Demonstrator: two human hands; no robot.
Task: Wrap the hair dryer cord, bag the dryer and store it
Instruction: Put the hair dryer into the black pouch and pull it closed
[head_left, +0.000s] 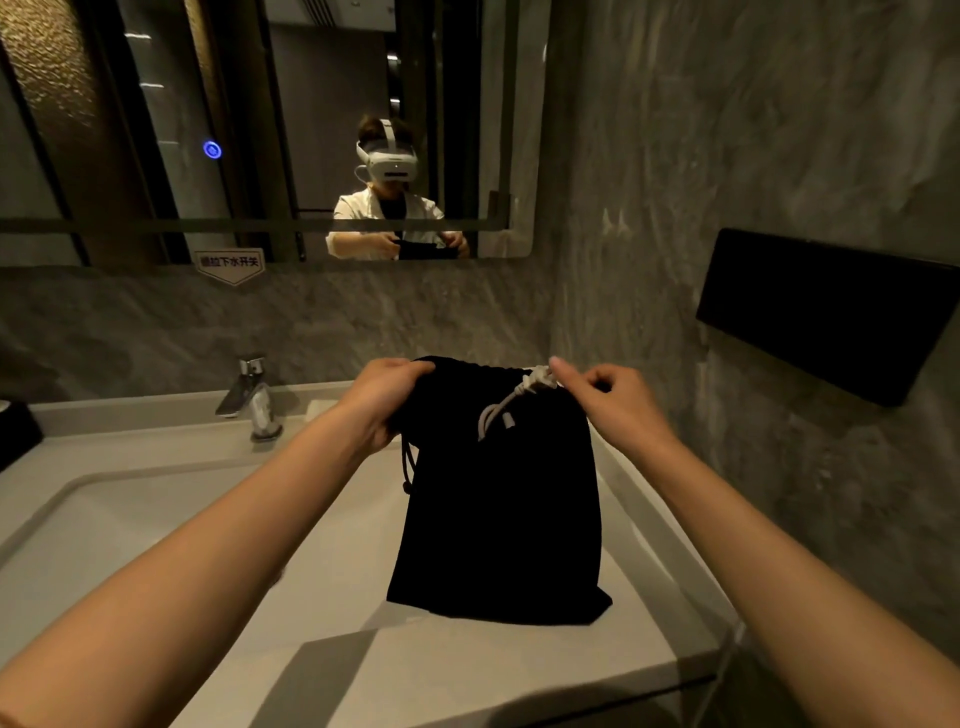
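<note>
The rear wall (363, 317) and side wall (753, 130) are faced in grey veined stone; the rear wall carries a rounded-corner mirror (156, 130) with a lit blue ring button (212, 149) and a white label (229, 262) printed in Chinese characters at its lower edge. A black rectangular housing (831, 312), possibly a tissue dispenser, is mounted on the side wall. Below, a white countertop (467, 670) contains a rectangular basin (130, 519) served by a chrome faucet (254, 400) at its rear edge, under dim, warm lighting.
</note>
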